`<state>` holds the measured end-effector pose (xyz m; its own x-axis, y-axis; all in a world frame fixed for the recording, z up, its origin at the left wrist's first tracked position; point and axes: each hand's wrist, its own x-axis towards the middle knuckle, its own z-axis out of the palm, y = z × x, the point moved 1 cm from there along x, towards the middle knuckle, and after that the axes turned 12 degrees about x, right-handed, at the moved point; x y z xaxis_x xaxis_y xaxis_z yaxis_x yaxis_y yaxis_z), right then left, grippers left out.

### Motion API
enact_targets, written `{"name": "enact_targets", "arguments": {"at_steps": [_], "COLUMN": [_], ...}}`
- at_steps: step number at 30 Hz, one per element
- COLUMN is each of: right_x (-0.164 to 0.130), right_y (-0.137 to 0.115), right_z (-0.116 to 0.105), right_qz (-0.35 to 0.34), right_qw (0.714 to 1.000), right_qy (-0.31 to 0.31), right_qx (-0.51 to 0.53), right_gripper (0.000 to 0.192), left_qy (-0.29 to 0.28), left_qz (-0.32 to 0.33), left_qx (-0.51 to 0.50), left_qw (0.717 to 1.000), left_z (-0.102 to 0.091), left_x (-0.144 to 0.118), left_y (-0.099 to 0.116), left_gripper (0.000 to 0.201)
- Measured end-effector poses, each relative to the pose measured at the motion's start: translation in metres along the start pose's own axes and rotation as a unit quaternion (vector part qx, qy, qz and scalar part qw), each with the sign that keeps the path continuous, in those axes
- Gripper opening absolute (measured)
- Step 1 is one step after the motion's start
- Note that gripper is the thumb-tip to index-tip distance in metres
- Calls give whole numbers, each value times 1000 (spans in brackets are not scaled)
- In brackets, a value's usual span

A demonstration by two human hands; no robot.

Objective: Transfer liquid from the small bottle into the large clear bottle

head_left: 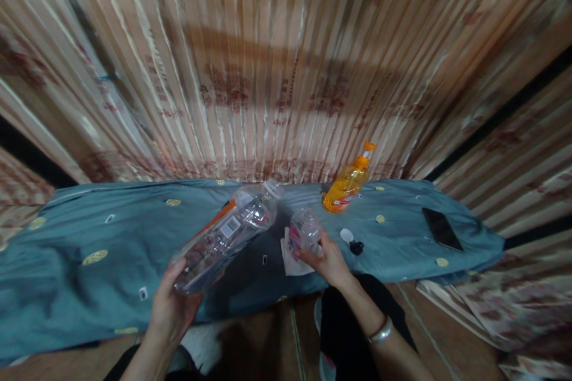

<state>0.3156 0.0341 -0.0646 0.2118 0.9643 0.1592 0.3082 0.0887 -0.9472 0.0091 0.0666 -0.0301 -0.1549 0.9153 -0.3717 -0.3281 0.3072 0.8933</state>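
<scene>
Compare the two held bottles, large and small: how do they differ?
The large bottle is much longer than the small bottle. The large bottle leans well over in the left hand; the small bottle is nearer upright in the right hand. Both are transparent.

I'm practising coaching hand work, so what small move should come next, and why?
Perhaps bring the large bottle nearer the small bottle: the left hand holds the large one slanting towards the right, the right hand holds the small one, and the two appear apart.
</scene>
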Motion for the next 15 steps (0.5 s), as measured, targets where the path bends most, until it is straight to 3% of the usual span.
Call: {"name": "enact_targets", "arguments": {"at_steps": [6,10,15], "right_x": [4,4,7], "right_y": [14,16,20], "right_z": [4,6,7], "right_qz": [-33,-19,16], "right_qw": [999,1000,998], "right_qy": [-23,-4,25], "right_qx": [5,12,51], "right_gripper": [72,61,67], "left_qy": [10,14,-4], "left_qz": [9,13,20], "left_qx": [-15,-23,-22], "left_qw": [1000,1000,1000], "left_z": [1,-2,-13], "left_x": [-11,-12,-8], "left_y": [10,10,5], "left_gripper": [64,69,67]}}
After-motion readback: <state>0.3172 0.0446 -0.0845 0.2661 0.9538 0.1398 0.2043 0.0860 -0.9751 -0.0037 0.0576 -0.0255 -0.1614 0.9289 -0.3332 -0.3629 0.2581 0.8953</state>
